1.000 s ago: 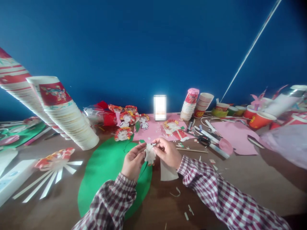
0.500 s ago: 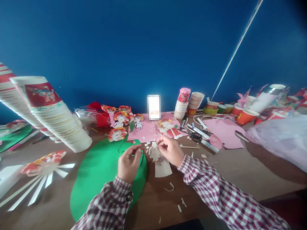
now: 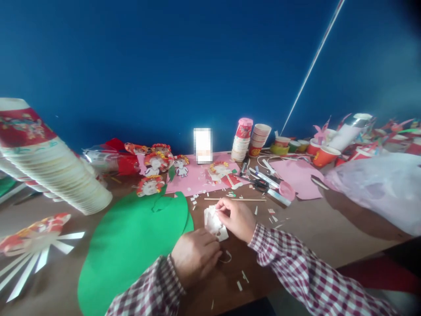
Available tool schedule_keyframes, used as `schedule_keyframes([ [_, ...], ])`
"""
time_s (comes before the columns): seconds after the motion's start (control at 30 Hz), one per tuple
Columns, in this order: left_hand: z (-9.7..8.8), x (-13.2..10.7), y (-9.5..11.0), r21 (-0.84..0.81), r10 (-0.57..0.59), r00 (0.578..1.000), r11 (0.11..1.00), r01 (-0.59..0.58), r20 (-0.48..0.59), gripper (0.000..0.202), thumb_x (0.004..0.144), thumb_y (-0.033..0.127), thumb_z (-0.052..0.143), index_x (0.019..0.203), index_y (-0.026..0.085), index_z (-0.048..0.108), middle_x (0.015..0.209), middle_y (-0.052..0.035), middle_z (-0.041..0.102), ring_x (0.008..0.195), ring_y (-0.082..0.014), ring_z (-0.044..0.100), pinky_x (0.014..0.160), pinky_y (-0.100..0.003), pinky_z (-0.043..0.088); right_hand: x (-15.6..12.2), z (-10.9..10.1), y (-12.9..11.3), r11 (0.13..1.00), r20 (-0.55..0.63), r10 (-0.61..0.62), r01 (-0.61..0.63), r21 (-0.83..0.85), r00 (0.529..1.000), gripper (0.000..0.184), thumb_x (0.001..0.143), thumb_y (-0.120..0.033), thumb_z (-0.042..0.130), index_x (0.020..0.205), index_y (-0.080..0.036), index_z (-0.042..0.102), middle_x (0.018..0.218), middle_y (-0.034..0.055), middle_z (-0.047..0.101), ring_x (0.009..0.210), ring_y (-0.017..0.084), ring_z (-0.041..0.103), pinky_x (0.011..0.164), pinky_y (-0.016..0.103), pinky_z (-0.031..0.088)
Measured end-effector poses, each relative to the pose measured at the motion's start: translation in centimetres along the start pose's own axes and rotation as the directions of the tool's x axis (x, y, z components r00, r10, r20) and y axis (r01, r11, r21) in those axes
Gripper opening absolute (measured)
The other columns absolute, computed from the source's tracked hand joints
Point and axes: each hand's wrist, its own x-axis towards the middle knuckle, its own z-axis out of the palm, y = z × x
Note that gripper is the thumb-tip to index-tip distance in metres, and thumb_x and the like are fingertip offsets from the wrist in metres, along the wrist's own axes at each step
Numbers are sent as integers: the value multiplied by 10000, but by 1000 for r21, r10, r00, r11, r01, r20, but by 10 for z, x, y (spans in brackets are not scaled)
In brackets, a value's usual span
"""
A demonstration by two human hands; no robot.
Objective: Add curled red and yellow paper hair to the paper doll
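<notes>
A white paper cutout (image 3: 213, 223) with a wavy inner edge lies on the brown table in front of me, seemingly over another white piece. At its upper right, my right hand (image 3: 237, 218) is closed in a pinch, thumb and forefinger at the paper. My left hand (image 3: 197, 253) rests low by the cutout's bottom edge. Its fingers are bent and pressed together, and the fingertips are turned down, so what lies under them is hidden. A large green paper sheet (image 3: 131, 250) spreads to the left, partly behind my left wrist.
A wooden stick (image 3: 235, 199) lies beyond the hands, near scissors (image 3: 261, 185) and pens. Paper scraps (image 3: 239, 285) are scattered about. Stacked paper cups (image 3: 66, 175) lean at left; more cups (image 3: 259, 138) stand behind. Pink paper (image 3: 194, 184) lies farther back, a plastic bag (image 3: 378, 188) at right.
My left hand has moved down and right, from above the green sheet to the cutout's lower edge. Both hands are now at the white paper, which has shifted. The view has turned slightly right.
</notes>
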Motion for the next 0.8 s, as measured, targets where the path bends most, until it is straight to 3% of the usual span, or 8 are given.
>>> schedule_keyframes([
  [0.2, 1, -1, 0, 13, -32, 999, 999, 31, 38, 182, 814, 225, 404, 740, 173, 563, 695, -32, 563, 667, -138, 505, 568, -254, 414, -2, 8, 1, 988, 19, -18, 21, -152, 1000, 90, 753, -221, 509, 813, -236, 574, 749, -28, 635, 701, 111, 577, 581, 188, 346],
  [0.47, 1, -1, 1, -20, -115, 992, 993, 116, 55, 155, 811, 228, 411, 798, 179, 558, 794, -43, 565, 740, -160, 516, 616, -288, 449, -1, 8, 3, 985, 56, -47, 55, -161, 997, 90, 755, -198, 509, 820, -233, 560, 785, -25, 614, 714, 108, 546, 616, 187, 339],
  [0.8, 8, -2, 2, 36, -145, 988, 989, 143, 53, 146, 815, 211, 413, 785, 183, 553, 786, -36, 566, 726, -160, 522, 586, -284, 471, 1, 10, 8, 981, 83, -61, 75, -178, 995, 140, 736, -125, 496, 816, -222, 556, 784, -23, 562, 696, 100, 507, 618, 187, 323],
])
